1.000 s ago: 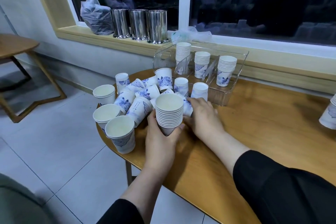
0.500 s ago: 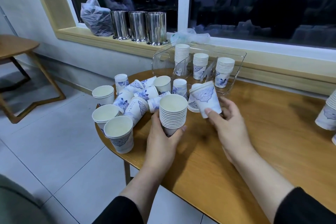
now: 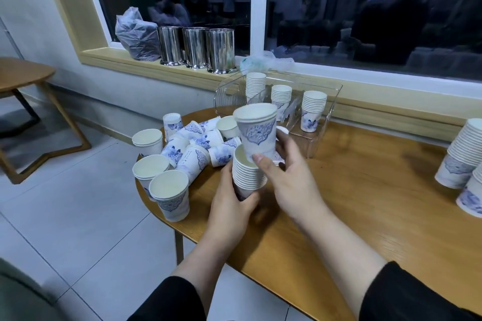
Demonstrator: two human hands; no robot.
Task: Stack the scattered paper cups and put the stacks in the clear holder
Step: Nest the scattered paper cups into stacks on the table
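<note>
Wooden desk [image 3: 365,190] under a dark window, white floor tiles to the left. Left hand [image 3: 229,206] wrapped around the lower part of a stack of paper cups [image 3: 247,174], fingers curled shut on it, stack upright just above the desk near its left end. Right hand [image 3: 289,180] closed on a single cup [image 3: 258,133], thumb on the near side and fingers round the far side, cup upright with its base dipping into the mouth of the stack; whether seated fully cannot be told. White cup with a blue ornament facing the camera.

Just left of the hands, scattered cups [image 3: 198,143]: several lying on their sides in a heap, a few upright at the near-left edge of the desk, all with the same blue print. Beyond the hands, touching nothing held, the clear holder [image 3: 323,122] on the far part of the desk by the wall, three stacks [image 3: 281,96] standing in separate compartments. More stacked cups [image 3: 461,156] at the far right edge of the desk.

On the window sill, three metal canisters [image 3: 195,47] in a row, a grey plastic bag [image 3: 135,34] to their left. Another wooden table [image 3: 20,75] at far left.
</note>
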